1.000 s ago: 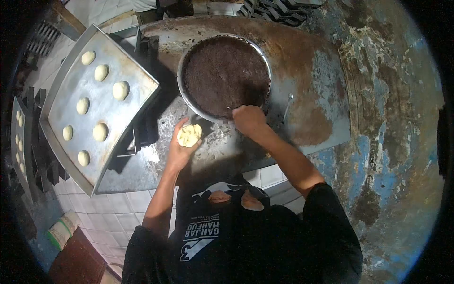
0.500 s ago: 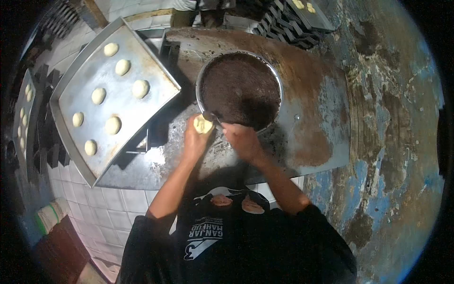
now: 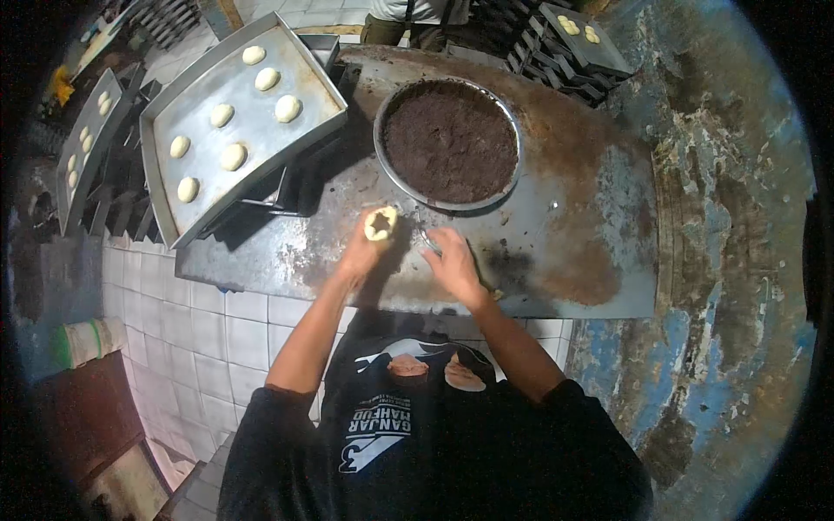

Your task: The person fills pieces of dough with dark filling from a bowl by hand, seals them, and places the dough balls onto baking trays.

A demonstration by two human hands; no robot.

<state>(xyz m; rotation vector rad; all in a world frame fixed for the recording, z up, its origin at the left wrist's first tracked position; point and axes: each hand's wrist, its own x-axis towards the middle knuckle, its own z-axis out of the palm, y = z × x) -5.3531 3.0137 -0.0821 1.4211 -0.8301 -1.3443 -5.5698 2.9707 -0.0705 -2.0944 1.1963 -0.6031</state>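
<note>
My left hand [image 3: 366, 249] is closed around a piece of pale dough [image 3: 390, 217] with dark crumbly filling in its open middle. To its right, my right hand [image 3: 453, 263] grips a small metal spoon [image 3: 428, 240], mostly hidden by the fingers. Just beyond both hands stands a round metal bowl [image 3: 452, 207] full of dark brown crumbly filling [image 3: 447, 139]. On the left, a metal tray [image 3: 314, 97] carries several round dough balls [image 3: 233, 157], spaced apart.
A worn metal table [image 3: 573, 234] lies under the bowl. Another tray [image 3: 93, 139] with dough pieces is at far left, and a further tray [image 3: 599, 48] sits on dark racks at upper right. Across the table stands a person [image 3: 408, 13]. A peeling wall [image 3: 704, 260] borders the right.
My right hand has drawn the spoon away from the dough, down and right. Dark filling now shows inside the dough, which was pale before. The camera view has shifted.
</note>
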